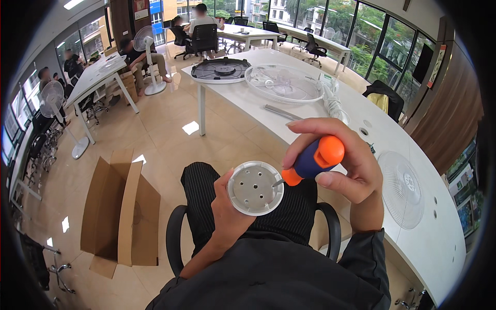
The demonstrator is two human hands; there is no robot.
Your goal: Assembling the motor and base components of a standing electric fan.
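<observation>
My left hand [226,209] is wrapped round a white cylindrical part [246,196], whose round end faces up above my lap. Set inside its rim is a grey metal disc with several small holes. My right hand [351,163] grips a screwdriver [312,159] with a dark blue and orange handle. The screwdriver is tilted, and its short metal shaft reaches the right side of the disc. Whether the tip sits in a hole or on a screw is too small to tell.
On the white table [243,106] lie a round black base [220,70], a white fan grille [284,83], a metal bar [281,112] and another grille [401,190]. An open cardboard box [139,217] stands on the floor to the left. Armrests flank me; people sit farther off.
</observation>
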